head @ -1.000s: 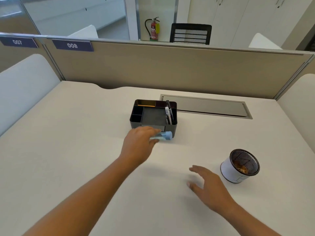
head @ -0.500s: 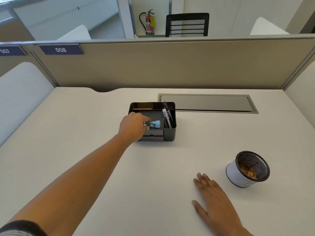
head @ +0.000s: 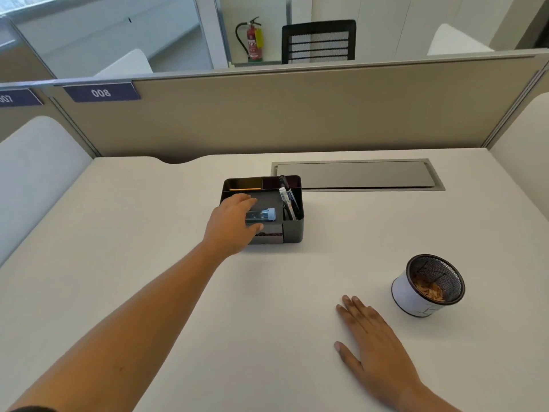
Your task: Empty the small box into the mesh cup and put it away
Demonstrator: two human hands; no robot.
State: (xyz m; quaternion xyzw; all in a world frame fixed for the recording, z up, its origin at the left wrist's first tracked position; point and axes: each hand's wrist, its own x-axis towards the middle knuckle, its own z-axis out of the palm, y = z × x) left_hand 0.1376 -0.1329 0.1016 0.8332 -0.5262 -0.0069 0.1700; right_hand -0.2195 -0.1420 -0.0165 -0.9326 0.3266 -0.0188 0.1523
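My left hand (head: pixel 233 223) reaches over the black desk organizer (head: pixel 294 233) and grips a small clear box with a blue cap (head: pixel 263 216), held just above the organizer's flat middle tray. The black mesh cup (head: pixel 429 285) with a white band stands at the right of the desk, with tan bits in its bottom. My right hand (head: pixel 375 337) lies flat on the desk, fingers apart, to the left of and nearer than the cup.
Pens (head: pixel 287 200) stand in the organizer's right compartment, and a small drawer shows at its front. A grey cable hatch (head: pixel 356 175) is set into the desk behind. A beige partition (head: pixel 297 108) bounds the far edge.
My left hand has carried the small box from the desk in front of the organizer up over its tray. My right hand has settled flat on the desk.
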